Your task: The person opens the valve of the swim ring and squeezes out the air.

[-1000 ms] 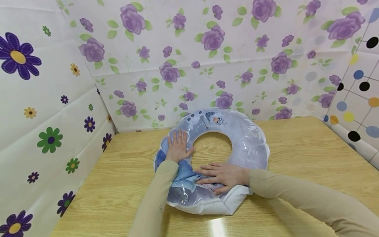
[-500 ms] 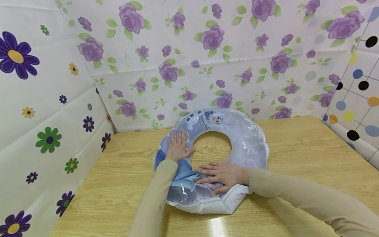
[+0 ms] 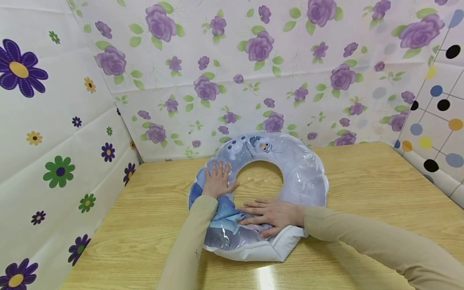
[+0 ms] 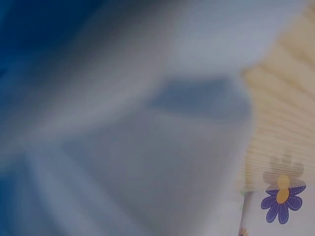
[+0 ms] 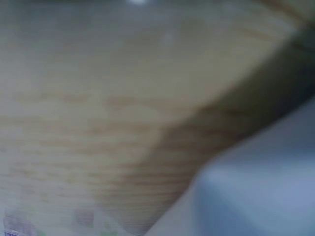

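Observation:
A partly inflated swim ring [image 3: 304, 181] with a blue and lilac snowman print lies flat on the wooden table, its front part creased and slack. My left hand [image 3: 216, 181] rests with fingers spread on the ring's left side. Across the front right part lies my right hand [image 3: 272, 215], palm down and fingers straight, over the wrinkled vinyl. A white flap of the ring [image 3: 286, 243] is folded up just below that hand. In the left wrist view the ring [image 4: 162, 162] is a close blur; the right wrist view shows its pale edge [image 5: 256, 191] at lower right.
The wooden table [image 3: 373, 193] extends to both sides of the ring. Behind it hangs a floral-printed cloth [image 3: 232, 72], with a flower-patterned cloth [image 3: 58, 133] on the left and a dotted one [image 3: 435, 117] on the right.

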`<state>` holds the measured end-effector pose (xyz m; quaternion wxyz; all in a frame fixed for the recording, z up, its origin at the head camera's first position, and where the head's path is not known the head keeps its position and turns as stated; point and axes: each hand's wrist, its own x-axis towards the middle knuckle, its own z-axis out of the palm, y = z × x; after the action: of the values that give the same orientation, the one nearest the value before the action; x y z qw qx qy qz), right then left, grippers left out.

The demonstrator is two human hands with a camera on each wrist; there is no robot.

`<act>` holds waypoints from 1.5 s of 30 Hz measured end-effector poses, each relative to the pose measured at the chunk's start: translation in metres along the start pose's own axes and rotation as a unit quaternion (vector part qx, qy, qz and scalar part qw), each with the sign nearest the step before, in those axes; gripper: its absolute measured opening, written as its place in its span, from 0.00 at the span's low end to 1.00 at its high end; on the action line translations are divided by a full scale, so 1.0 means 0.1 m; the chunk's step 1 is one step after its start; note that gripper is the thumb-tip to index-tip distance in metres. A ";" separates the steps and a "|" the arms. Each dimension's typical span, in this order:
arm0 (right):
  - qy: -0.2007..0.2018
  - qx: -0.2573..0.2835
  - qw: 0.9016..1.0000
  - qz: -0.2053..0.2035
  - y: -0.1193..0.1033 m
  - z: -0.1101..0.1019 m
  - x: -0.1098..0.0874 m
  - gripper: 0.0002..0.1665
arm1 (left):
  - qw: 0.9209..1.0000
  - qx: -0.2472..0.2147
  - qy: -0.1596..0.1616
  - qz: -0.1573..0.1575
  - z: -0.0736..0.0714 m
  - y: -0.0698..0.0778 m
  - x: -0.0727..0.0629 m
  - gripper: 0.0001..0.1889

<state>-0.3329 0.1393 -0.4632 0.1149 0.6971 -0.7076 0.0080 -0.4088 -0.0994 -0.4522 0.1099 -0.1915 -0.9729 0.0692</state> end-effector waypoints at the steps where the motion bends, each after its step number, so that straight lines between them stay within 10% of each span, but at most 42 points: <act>1: -0.001 0.000 1.000 0.000 0.00 0.01 0.00 0.37 | 1.000 -0.003 0.001 0.000 0.00 0.00 0.00 0.45; 21: -0.004 0.005 1.000 0.004 0.01 -0.01 0.01 0.37 | 0.999 -0.049 0.022 0.005 0.08 -0.04 0.04 0.47; 45: -0.002 0.009 1.000 -0.003 0.00 0.00 0.02 0.36 | 0.997 0.051 0.050 0.000 0.03 0.06 0.00 0.44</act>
<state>-0.3332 0.1372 -0.4632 0.1074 0.7005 -0.7054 0.0126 -0.4071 -0.0943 -0.4558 0.1677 -0.1890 -0.9614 0.1090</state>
